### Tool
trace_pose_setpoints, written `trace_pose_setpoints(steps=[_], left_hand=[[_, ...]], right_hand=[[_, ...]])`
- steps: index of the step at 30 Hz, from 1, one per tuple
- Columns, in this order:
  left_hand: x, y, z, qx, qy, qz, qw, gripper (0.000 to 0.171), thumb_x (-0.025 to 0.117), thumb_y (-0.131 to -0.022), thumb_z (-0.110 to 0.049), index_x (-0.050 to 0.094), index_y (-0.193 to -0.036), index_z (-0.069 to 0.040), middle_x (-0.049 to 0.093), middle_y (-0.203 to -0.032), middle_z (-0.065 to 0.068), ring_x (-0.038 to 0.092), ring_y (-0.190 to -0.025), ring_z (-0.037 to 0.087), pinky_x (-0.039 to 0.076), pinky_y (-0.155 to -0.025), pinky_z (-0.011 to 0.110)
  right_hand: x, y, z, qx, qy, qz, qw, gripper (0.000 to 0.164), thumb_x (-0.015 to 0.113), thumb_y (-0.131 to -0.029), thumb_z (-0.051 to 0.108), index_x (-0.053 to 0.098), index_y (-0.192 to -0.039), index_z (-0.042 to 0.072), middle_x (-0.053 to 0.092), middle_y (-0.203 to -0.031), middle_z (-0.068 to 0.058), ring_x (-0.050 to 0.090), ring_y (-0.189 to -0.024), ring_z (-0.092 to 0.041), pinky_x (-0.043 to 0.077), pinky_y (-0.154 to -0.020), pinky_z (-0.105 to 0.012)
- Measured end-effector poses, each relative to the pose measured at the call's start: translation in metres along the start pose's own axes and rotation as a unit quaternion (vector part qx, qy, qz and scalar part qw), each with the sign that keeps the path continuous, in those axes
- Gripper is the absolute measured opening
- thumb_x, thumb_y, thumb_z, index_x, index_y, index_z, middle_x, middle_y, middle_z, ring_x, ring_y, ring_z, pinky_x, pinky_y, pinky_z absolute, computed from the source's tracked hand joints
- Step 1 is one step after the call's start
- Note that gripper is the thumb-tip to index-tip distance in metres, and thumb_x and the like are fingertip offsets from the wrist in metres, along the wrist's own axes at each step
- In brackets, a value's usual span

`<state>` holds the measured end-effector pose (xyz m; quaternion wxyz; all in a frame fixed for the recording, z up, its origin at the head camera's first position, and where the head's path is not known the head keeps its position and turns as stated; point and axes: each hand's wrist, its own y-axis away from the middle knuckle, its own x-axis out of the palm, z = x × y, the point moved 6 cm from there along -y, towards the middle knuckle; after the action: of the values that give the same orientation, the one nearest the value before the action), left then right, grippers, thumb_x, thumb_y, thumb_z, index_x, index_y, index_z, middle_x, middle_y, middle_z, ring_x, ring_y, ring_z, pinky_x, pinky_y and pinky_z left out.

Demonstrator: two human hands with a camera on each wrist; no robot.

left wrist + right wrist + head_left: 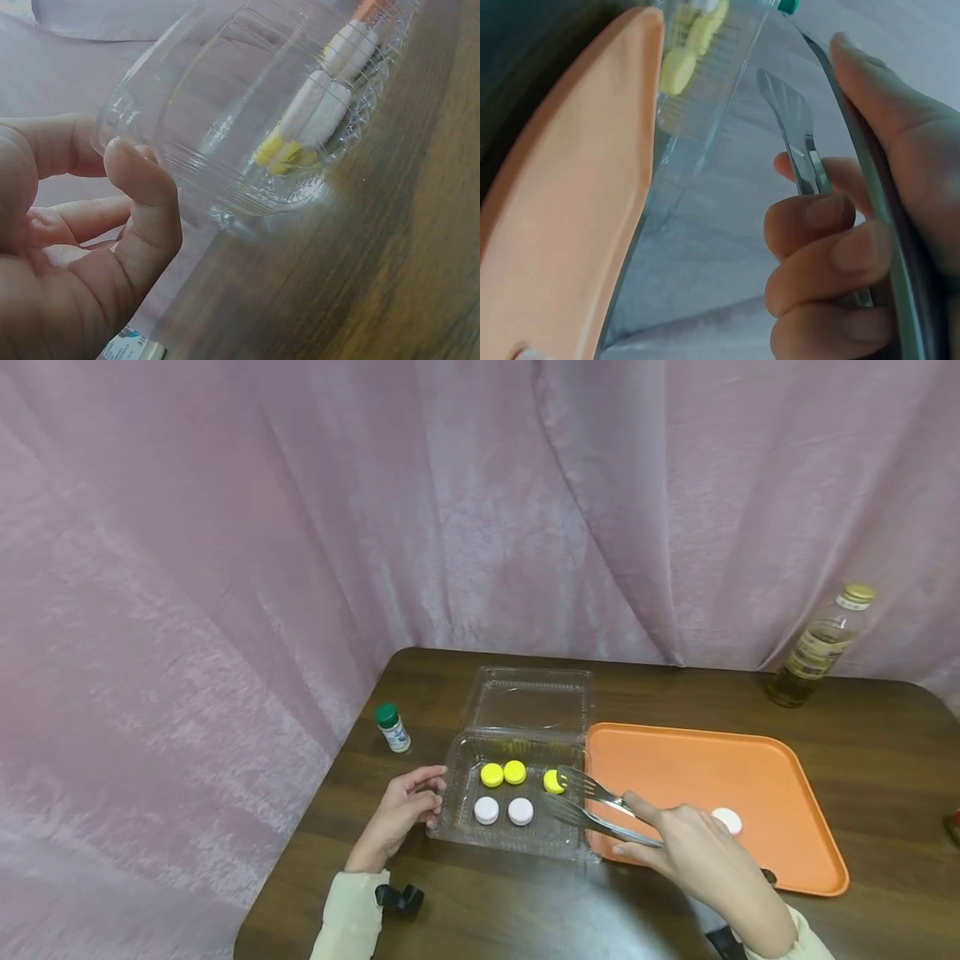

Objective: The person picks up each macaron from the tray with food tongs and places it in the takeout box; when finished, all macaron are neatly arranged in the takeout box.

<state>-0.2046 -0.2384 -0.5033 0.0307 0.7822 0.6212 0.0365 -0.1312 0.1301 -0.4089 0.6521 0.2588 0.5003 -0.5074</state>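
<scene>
Your right hand (697, 853) holds metal tongs (621, 832), tips apart; your left hand (405, 808) pinches the clear container (501, 837) at 9 o'clock.

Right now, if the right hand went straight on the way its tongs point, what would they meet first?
Probably the yellow disc nearest the tray: the tongs in the right hand overlap it in the head view. Their height is unclear, so they might pass over.
</scene>
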Motion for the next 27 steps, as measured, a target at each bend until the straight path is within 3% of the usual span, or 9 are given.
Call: trace_pose_setpoints(steps=[6, 13, 17, 23, 27], left_hand=[[-0.003, 0.003, 0.001, 0.003, -0.003, 0.000, 1.0000, 0.051, 0.051, -0.088, 0.012, 0.047, -0.139, 0.015, 0.054, -0.105, 0.011, 0.053, -0.070, 0.012, 0.047, -0.055, 0.020], [-0.004, 0.004, 0.002, -0.003, -0.006, 0.004, 1.0000, 0.051, 0.052, -0.089, 0.012, 0.046, -0.139, 0.015, 0.053, -0.105, 0.013, 0.053, -0.070, 0.013, 0.047, -0.055, 0.020], [-0.003, 0.003, 0.001, -0.001, -0.013, 0.005, 0.9999, 0.050, 0.053, -0.090, 0.010, 0.047, -0.139, 0.014, 0.053, -0.107, 0.016, 0.053, -0.071, 0.014, 0.048, -0.055, 0.021], [-0.001, 0.001, -0.001, 0.002, -0.011, 0.006, 0.9999, 0.051, 0.053, -0.089, 0.010, 0.046, -0.139, 0.015, 0.054, -0.106, 0.016, 0.053, -0.070, 0.014, 0.048, -0.055, 0.021], [0.000, -0.001, 0.000, 0.002, -0.010, 0.007, 0.9999, 0.052, 0.053, -0.088, 0.010, 0.046, -0.139, 0.015, 0.054, -0.106, 0.014, 0.055, -0.071, 0.012, 0.048, -0.056, 0.020]], right_hand=[[-0.001, 0.013, -0.018, 0.034, 0.006, -0.005, 0.999, 0.061, 0.076, -0.083, 0.052, 0.066, -0.132, 0.016, 0.043, -0.053, 0.015, 0.044, -0.059, -0.010, 0.040, -0.049, -0.032], [-0.005, 0.031, -0.041, 0.078, 0.019, -0.007, 0.997, 0.072, 0.078, -0.080, 0.054, 0.062, -0.133, 0.008, 0.054, -0.074, -0.003, 0.054, -0.062, -0.021, 0.044, -0.048, -0.042], [-0.011, 0.039, -0.051, 0.089, 0.033, -0.014, 0.995, 0.074, 0.078, -0.080, 0.056, 0.060, -0.132, 0.007, 0.061, -0.071, -0.003, 0.057, -0.060, -0.022, 0.043, -0.048, -0.042], [-0.017, 0.049, -0.061, 0.102, 0.048, -0.028, 0.993, 0.064, 0.076, -0.081, 0.058, 0.054, -0.124, 0.017, 0.043, -0.059, 0.004, 0.041, -0.053, -0.015, 0.031, -0.045, -0.033], [-0.021, 0.055, -0.071, 0.126, 0.044, -0.020, 0.991, 0.069, 0.075, -0.081, 0.060, 0.055, -0.128, 0.014, 0.045, -0.060, 0.004, 0.046, -0.058, -0.015, 0.035, -0.046, -0.036]])
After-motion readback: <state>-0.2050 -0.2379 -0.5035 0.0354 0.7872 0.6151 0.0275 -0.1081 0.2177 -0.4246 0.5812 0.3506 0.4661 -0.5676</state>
